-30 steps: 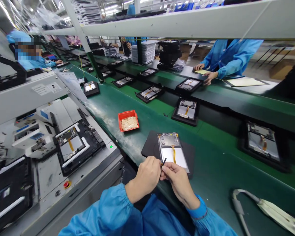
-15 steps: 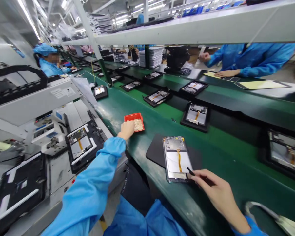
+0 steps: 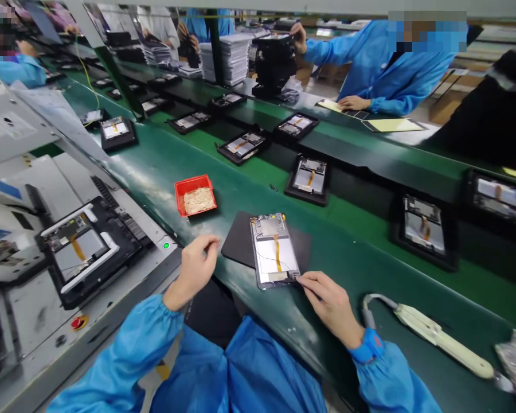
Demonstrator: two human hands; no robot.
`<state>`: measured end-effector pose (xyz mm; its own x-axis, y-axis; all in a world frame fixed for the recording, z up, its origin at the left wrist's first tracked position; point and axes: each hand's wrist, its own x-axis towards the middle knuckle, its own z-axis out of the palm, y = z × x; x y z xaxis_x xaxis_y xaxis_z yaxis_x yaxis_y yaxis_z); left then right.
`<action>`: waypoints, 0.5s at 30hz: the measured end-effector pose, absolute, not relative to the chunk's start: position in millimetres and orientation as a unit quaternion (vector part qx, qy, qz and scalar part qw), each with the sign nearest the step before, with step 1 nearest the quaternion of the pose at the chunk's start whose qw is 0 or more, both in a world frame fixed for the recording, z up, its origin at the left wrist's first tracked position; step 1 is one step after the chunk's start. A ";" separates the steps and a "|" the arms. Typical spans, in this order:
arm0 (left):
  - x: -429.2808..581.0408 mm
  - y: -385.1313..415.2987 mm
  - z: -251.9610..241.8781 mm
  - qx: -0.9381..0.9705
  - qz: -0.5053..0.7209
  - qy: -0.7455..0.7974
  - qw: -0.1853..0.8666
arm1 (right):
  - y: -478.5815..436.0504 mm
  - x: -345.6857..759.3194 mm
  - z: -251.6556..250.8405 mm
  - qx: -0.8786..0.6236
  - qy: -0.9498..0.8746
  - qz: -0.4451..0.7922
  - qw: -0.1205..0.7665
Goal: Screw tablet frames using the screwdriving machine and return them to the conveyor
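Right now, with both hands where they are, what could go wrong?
Possibly three things. The right hand has its fingertips at the lower corner of the opened tablet, so they could catch the thin wire crossing its white panel. The tablet's near end reaches past the black pad, so pressing there might tilt or shift it. The left hand is near the open red tray; a knock could spill its pale pieces.

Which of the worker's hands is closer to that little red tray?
Left. The left hand is on the worker's side of the red tray, apart from it; the right hand is farther off, at the near right corner of the open tablet.
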<state>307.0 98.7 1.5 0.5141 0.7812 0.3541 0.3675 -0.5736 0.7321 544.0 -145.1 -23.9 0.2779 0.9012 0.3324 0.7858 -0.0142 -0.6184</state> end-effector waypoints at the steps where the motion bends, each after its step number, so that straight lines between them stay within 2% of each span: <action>1: 307.0 88.1 1.5 0.819 0.342 0.339 0.311 | -144.8 543.4 -25.6 -0.700 -0.607 0.074 0.369; 10: 315.4 34.6 -10.8 0.826 0.345 0.255 0.366 | -132.6 531.6 -33.7 -0.642 -0.674 0.016 0.365; 15: 322.3 18.0 -21.1 0.871 0.300 0.192 0.337 | -131.5 533.2 -41.9 -0.641 -0.688 -0.002 0.341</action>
